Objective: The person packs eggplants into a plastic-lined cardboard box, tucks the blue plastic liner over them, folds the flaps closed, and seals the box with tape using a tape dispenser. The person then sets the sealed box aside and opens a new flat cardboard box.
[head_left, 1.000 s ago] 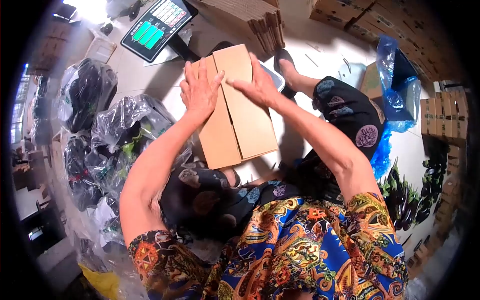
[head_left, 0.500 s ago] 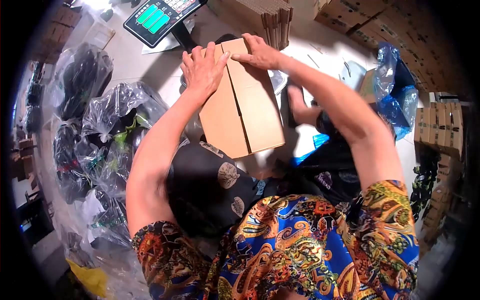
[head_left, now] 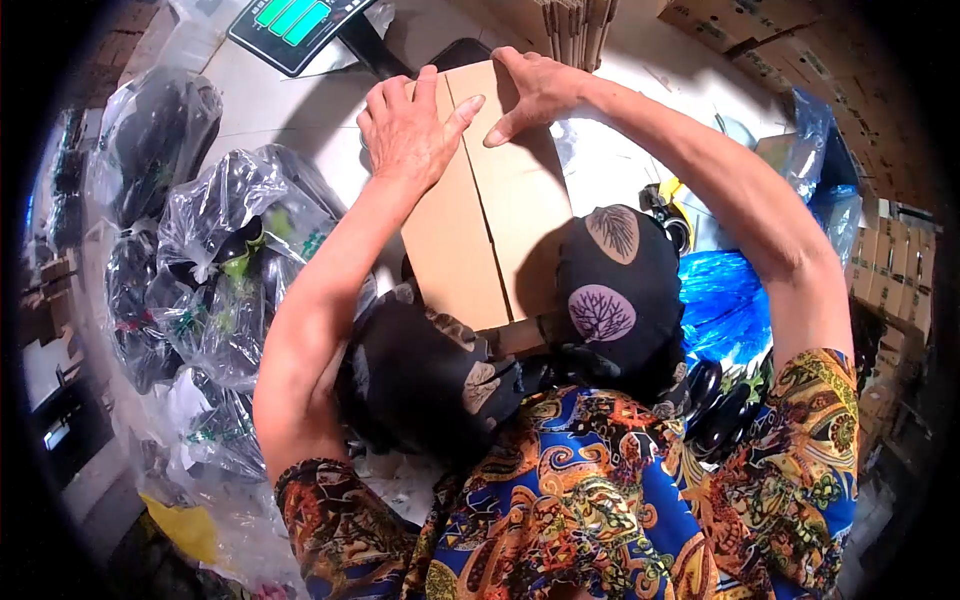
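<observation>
A closed brown cardboard box (head_left: 450, 245) stands before me, its two top flaps meeting at a lengthwise seam. My left hand (head_left: 410, 135) grips the box's far left corner, fingers bent at the edge and thumb stretched along the flap near the seam. At the far right corner, my right hand (head_left: 540, 92) has its fingers over the edge and its thumb on the right flap. The near end of the box is between my knees, with my right knee (head_left: 618, 275) against its right side. The box's sides and bottom are mostly hidden.
Clear plastic bags (head_left: 235, 215) of dark eggplants fill the left side. A scale display (head_left: 290, 25) is at the far left, beside flattened cardboard (head_left: 575, 30). Blue plastic (head_left: 725, 305) and loose eggplants (head_left: 715, 400) lie right. Stacked cartons (head_left: 890, 260) line the right side.
My right knee has swung in against the box's right side, uncovering blue plastic and eggplants. My right thumb has moved down the flap. Both hands stay at the far end.
</observation>
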`<state>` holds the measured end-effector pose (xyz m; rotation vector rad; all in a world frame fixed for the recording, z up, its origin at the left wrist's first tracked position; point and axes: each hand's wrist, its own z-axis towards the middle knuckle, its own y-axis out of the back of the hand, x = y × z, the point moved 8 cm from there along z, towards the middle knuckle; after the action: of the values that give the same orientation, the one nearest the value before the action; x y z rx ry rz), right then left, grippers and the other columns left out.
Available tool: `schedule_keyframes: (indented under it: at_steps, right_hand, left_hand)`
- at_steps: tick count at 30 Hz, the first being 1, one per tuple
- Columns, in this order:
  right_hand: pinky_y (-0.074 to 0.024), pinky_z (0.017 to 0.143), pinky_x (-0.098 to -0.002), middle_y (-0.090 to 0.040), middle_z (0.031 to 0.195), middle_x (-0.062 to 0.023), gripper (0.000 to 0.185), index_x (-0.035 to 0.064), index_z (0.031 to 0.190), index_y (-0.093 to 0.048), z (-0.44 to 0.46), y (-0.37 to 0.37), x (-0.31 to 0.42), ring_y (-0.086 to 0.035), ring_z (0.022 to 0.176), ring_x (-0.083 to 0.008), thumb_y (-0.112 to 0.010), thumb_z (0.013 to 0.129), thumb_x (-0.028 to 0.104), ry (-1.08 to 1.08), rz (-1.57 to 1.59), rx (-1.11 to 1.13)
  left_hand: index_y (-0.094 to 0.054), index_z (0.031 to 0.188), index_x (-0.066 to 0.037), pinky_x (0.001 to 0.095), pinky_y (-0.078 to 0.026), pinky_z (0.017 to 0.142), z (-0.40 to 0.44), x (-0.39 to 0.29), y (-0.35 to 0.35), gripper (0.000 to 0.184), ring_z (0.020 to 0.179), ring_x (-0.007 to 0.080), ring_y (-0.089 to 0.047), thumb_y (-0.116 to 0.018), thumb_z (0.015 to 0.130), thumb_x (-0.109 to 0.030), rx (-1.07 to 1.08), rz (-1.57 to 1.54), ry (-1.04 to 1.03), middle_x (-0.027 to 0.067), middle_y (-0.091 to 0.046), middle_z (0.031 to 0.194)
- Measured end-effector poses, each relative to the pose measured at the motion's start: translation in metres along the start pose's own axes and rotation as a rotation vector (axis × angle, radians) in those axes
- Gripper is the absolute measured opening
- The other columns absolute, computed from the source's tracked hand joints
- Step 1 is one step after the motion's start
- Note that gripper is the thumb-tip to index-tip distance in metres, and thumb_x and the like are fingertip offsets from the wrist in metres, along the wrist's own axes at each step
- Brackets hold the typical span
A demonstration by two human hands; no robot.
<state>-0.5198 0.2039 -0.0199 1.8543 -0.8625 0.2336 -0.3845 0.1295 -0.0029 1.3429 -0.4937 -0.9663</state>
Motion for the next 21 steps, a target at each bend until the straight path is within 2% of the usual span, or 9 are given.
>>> schedule_keyframes:
  at_steps: [3, 8, 10, 12, 13, 15, 16, 18, 21]
  right_hand:
    - [-0.0436, 0.103, -0.0435, -0.049, 0.128, -0.0299, 0.121, -0.0024, 0.143, -0.03, -0.013, 0.002, 0.003, -0.049, 0.125, -0.041, -0.091, 0.053, 0.05, 0.029, 0.064, -0.05]
    - [-0.0374, 0.109, -0.045, -0.045, 0.136, -0.0306, 0.119, -0.0011, 0.147, -0.025, -0.033, 0.011, -0.002, -0.044, 0.13, -0.0415, -0.082, 0.063, 0.061, 0.161, 0.082, -0.156]
    - [-0.045, 0.102, -0.043, -0.045, 0.138, -0.0278, 0.107, 0.0045, 0.152, -0.019, -0.051, 0.018, -0.016, -0.054, 0.12, -0.0368, -0.074, 0.076, 0.057, 0.287, 0.267, -0.257]
    - [-0.0502, 0.094, -0.0385, -0.055, 0.13, -0.0244, 0.093, 0.0036, 0.151, -0.022, -0.079, 0.013, -0.062, -0.06, 0.112, -0.0313, -0.069, 0.085, 0.049, 0.1, 0.685, -0.075]
    - [-0.0525, 0.089, -0.0359, -0.061, 0.123, -0.0203, 0.075, 0.0014, 0.146, -0.034, -0.092, 0.01, -0.098, -0.061, 0.11, -0.0282, -0.065, 0.089, 0.04, -0.021, 0.706, -0.111]
    - [-0.0513, 0.089, -0.0371, -0.066, 0.116, -0.0205, 0.048, -0.003, 0.12, -0.062, -0.115, -0.01, -0.203, -0.065, 0.103, -0.0305, -0.067, 0.082, 0.027, -0.179, 0.227, -0.272]
    - [-0.0515, 0.089, -0.0409, -0.066, 0.104, -0.0284, 0.045, -0.0049, 0.111, -0.065, -0.135, -0.032, -0.248, -0.065, 0.1, -0.0386, -0.065, 0.076, 0.023, -0.391, 0.084, -0.231]
    - [-0.0502, 0.089, -0.0466, -0.064, 0.103, -0.0298, 0.038, -0.0051, 0.099, -0.062, -0.19, -0.074, -0.329, -0.062, 0.099, -0.0434, -0.068, 0.074, 0.022, -0.527, 0.02, -0.437]
    - [-0.05, 0.088, -0.0502, -0.061, 0.1, -0.033, 0.047, -0.0053, 0.106, -0.053, -0.243, -0.132, -0.376, -0.059, 0.1, -0.0484, -0.071, 0.07, 0.019, -0.738, 0.011, -0.34]
  left_hand:
    - [-0.052, 0.134, -0.014, 0.0534, -0.036, 0.099, -0.003, -0.008, 0.006, 0.063, 0.122, 0.0341, -0.044, -0.057, 0.088, -0.057, -0.037, 0.028, 0.003, 0.0155, -0.051, 0.128]
    - [-0.056, 0.126, -0.013, 0.0548, -0.036, 0.096, 0.01, -0.011, 0.006, 0.053, 0.12, 0.035, -0.044, -0.055, 0.091, -0.052, 0.045, 0.042, 0.079, 0.0168, -0.053, 0.123]
    - [-0.058, 0.124, -0.012, 0.0552, -0.036, 0.096, 0.013, -0.018, 0.016, 0.05, 0.118, 0.0359, -0.045, -0.055, 0.091, -0.051, 0.017, 0.034, 0.078, 0.017, -0.054, 0.121]
    - [-0.059, 0.121, -0.012, 0.0534, -0.037, 0.095, 0.013, -0.021, 0.016, 0.048, 0.116, 0.0354, -0.047, -0.053, 0.093, -0.05, -0.002, 0.054, 0.042, 0.016, -0.056, 0.117]
    - [-0.058, 0.121, -0.013, 0.0524, -0.038, 0.094, 0.015, -0.025, 0.016, 0.048, 0.116, 0.0352, -0.048, -0.051, 0.094, -0.051, 0.007, 0.065, 0.023, 0.0154, -0.057, 0.117]
    - [-0.059, 0.118, -0.012, 0.0502, -0.04, 0.093, 0.02, -0.037, 0.018, 0.046, 0.113, 0.0347, -0.051, -0.048, 0.096, -0.051, 0.009, 0.102, 0.001, 0.0144, -0.058, 0.113]
    - [-0.059, 0.117, -0.012, 0.0497, -0.04, 0.092, 0.02, -0.038, 0.02, 0.045, 0.112, 0.0347, -0.051, -0.049, 0.096, -0.05, 0.011, 0.094, -0.008, 0.0142, -0.058, 0.111]
    - [-0.06, 0.115, -0.011, 0.0487, -0.041, 0.09, 0.024, -0.037, 0.02, 0.043, 0.109, 0.0348, -0.052, -0.049, 0.097, -0.049, 0.022, 0.092, -0.016, 0.0138, -0.059, 0.108]
    - [-0.06, 0.111, -0.013, 0.0492, -0.041, 0.087, 0.025, -0.038, 0.019, 0.039, 0.106, 0.0331, -0.052, -0.051, 0.096, -0.047, 0.011, 0.065, -0.026, 0.0112, -0.057, 0.105]
